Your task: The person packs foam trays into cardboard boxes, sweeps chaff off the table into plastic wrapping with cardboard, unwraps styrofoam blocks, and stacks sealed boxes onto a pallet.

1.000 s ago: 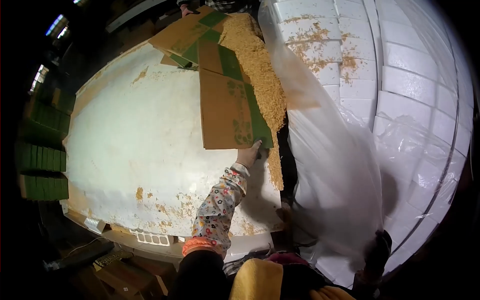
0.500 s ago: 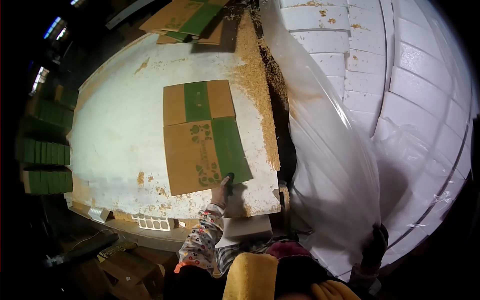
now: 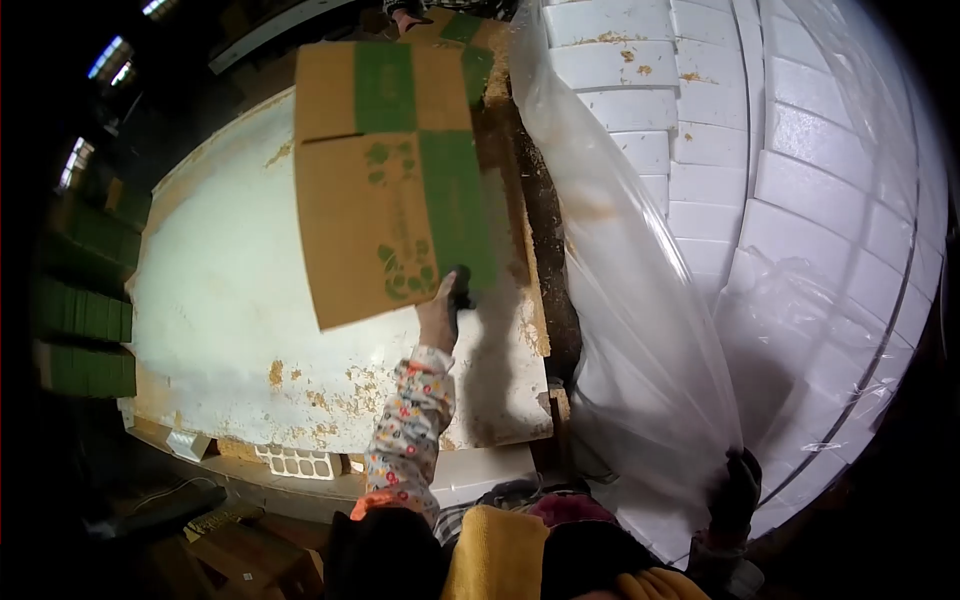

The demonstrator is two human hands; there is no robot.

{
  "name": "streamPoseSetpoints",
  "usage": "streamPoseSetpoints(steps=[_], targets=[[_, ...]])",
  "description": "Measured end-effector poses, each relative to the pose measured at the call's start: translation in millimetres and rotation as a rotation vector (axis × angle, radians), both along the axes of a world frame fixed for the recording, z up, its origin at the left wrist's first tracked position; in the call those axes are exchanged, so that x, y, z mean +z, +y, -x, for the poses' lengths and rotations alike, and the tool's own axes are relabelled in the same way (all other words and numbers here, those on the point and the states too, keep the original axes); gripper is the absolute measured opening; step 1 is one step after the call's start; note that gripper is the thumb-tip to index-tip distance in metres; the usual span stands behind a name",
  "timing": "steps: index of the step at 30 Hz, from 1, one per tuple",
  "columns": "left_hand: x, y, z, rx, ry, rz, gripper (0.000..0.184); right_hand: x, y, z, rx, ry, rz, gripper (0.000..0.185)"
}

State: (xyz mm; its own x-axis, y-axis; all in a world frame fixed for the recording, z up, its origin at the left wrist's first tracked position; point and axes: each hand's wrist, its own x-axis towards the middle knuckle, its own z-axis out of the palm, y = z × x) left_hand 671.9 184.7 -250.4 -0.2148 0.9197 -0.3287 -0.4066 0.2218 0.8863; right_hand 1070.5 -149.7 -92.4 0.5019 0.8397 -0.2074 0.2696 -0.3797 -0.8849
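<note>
A flattened cardboard box (image 3: pixel 360 220), brown with a green band and printed leaf shapes, is raised off the white board (image 3: pixel 220 330) and casts a shadow on it. My left hand (image 3: pixel 445 300), in a dark-fingered glove and a flowered sleeve, pinches its near edge. At the lower right, my dark-gloved right hand (image 3: pixel 735 492) is closed at the edge of a clear plastic sheet (image 3: pixel 640 320); its fingers are partly lost in shadow. Beyond the raised box, more flat cardboard (image 3: pixel 490 35) is mostly covered.
White foam blocks (image 3: pixel 720 180) stand in rows on the right, partly under plastic. Wood shavings (image 3: pixel 540 325) lie along the board's right edge. Stacks of green cardboard (image 3: pixel 90 310) are at left. Another person's hand (image 3: pixel 408 18) shows at the far end.
My left hand has lifted the box from the board and carried it forward, toward the far pile. Another person's hand has appeared there. My right hand stays at the plastic.
</note>
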Motion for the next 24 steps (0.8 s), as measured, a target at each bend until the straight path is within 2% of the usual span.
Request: streamPoseSetpoints(steps=[1, 2, 3, 4, 5, 6, 8, 10, 11, 12, 13, 15, 16, 18, 20, 21, 22, 23, 24], targets=[[-15, -35, 29, 0.004, 0.078, 0.019, 0.030, -4, -2, -5, -0.050, 0.090, 0.014, 0.029], [-19, -76, 59, -0.080, 0.278, -0.015, 0.036, -5, 0, -6, -0.058, 0.100, 0.018, 0.028], [-9, -110, 76, 0.071, 0.156, 0.114, 0.036, -6, 2, -7, -0.065, 0.109, 0.023, 0.027], [-13, -142, 99, 0.093, 0.046, 0.193, 0.036, -4, 8, -4, -0.073, 0.119, 0.027, 0.026], [-35, -170, 114, 0.185, 0.082, 0.258, 0.032, 0, 15, 0, 0.026, 0.007, -0.028, 0.026], [-29, -182, 108, 0.155, 0.166, 0.418, 0.028, 5, 23, 3, 0.134, -0.108, -0.087, 0.025], [-54, -185, 87, 0.092, -0.028, 0.449, 0.025, 6, 26, 4, 0.042, 0.062, -0.033, 0.022], [-46, -140, 32, -0.109, 0.045, 0.536, 0.023, 11, 27, 9, -0.089, 0.303, 0.027, 0.020], [-70, -112, 12, -0.363, 0.313, 0.240, 0.029, 17, 32, 19, -0.123, 0.360, -0.049, 0.021], [-93, -85, -8, -0.497, 0.578, -0.092, 0.034, 24, 38, 32, -0.156, 0.416, -0.127, 0.021], [-86, -45, -42, -0.333, 0.303, 0.005, 0.033, 40, 40, 39, -0.255, 0.562, -0.012, 0.019], [-12, 19, -75, -0.442, 0.184, 0.197, 0.030, 30, 31, 45, -0.144, 0.369, -0.090, 0.019], [1, 37, -91, -0.366, 0.059, -0.167, 0.021, 32, 31, 51, -0.084, 0.262, -0.119, 0.019], [34, 48, -87, -0.483, 0.387, -0.257, 0.020, 36, 31, 64, 0.016, 0.039, -0.183, 0.019], [53, 21, -70, -0.386, 0.156, -0.099, 0.022, 53, 47, 79, -0.029, 0.101, -0.219, 0.019], [65, -3, -57, -0.224, 0.023, -0.073, 0.024, 64, 58, 70, -0.229, 0.755, -0.015, 0.018], [61, -27, -34, -0.131, -0.019, -0.063, 0.023, 65, 65, 74, -0.243, 0.749, 0.002, 0.018], [76, -62, -11, -0.094, 0.084, -0.075, 0.023, 66, 70, 77, -0.258, 0.741, 0.024, 0.018], [69, -101, 21, -0.087, 0.232, -0.014, 0.026, 71, 74, 80, -0.275, 0.729, 0.050, 0.018]])
